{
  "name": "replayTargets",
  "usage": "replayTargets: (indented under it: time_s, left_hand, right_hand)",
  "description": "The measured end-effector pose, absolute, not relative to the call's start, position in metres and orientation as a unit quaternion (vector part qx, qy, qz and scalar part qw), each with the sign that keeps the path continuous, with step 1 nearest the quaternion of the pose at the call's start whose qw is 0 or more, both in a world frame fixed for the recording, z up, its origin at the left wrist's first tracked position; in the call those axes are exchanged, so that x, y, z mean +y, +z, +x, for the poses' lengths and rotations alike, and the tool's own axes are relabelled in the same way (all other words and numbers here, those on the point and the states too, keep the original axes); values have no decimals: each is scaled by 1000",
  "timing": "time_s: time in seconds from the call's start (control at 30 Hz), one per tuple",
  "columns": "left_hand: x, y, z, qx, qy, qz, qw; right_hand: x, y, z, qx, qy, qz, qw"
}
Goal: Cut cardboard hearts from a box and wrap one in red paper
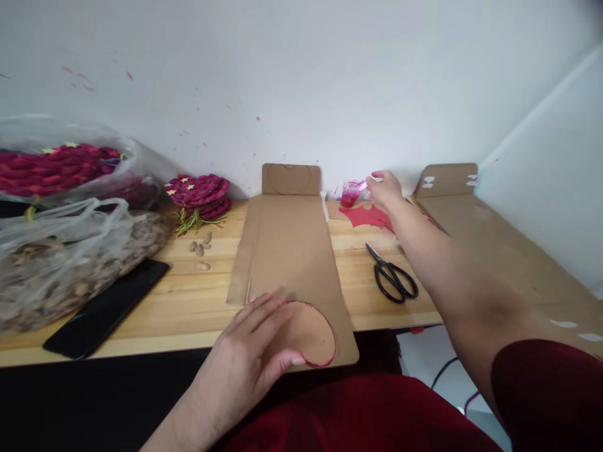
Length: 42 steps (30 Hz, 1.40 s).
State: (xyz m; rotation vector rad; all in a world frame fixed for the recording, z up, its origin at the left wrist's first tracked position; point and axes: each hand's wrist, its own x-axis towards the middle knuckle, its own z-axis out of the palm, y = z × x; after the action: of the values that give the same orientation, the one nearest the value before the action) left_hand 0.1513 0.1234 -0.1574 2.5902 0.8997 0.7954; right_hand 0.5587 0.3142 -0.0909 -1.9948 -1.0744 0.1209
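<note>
My left hand [252,345] holds a round cardboard disc [313,329] with a magenta-stained rim, its thumb at the near edge and its fingers over the left side. Under the disc lies a long flattened cardboard piece [292,245]. My right hand [385,189] reaches to the back, pinching the pale handle of what looks like a paintbrush [362,186]. The brush's lower end is in a small clear cup [349,196] of magenta liquid. Jagged red cutouts [370,216] lie just in front of the cup.
Black-handled scissors [394,280] lie right of the cardboard. At left are a stack of magenta braided rounds [200,196], several peanuts [200,250], a black phone [108,307] and plastic bags [70,263]. More cardboard [499,251] covers the right side, against the wall.
</note>
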Motion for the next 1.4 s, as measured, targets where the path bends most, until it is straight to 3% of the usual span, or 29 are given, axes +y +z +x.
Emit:
replayTargets:
  time_s: [0.2, 0.5, 0.6, 0.73, 1.03, 1.4]
  left_hand:
    - [132, -154, 121, 412, 325, 832, 182]
    - [121, -151, 110, 575, 281, 715, 281]
    - [115, -145, 112, 593, 244, 703, 309]
    - [110, -147, 110, 592, 220, 693, 350]
    - [95, -158, 117, 514, 227, 600, 569]
    - [84, -182, 126, 469, 332, 511, 639]
  right_hand:
    - [273, -98, 547, -465, 61, -788, 399]
    - [121, -94, 459, -701, 352, -597, 168]
    - [98, -99, 441, -712, 362, -589, 125]
    - [87, -112, 433, -710, 358, -595, 117]
    - [70, -116, 420, -681, 372, -615, 137]
    - [51, -135, 410, -687, 316, -637, 151]
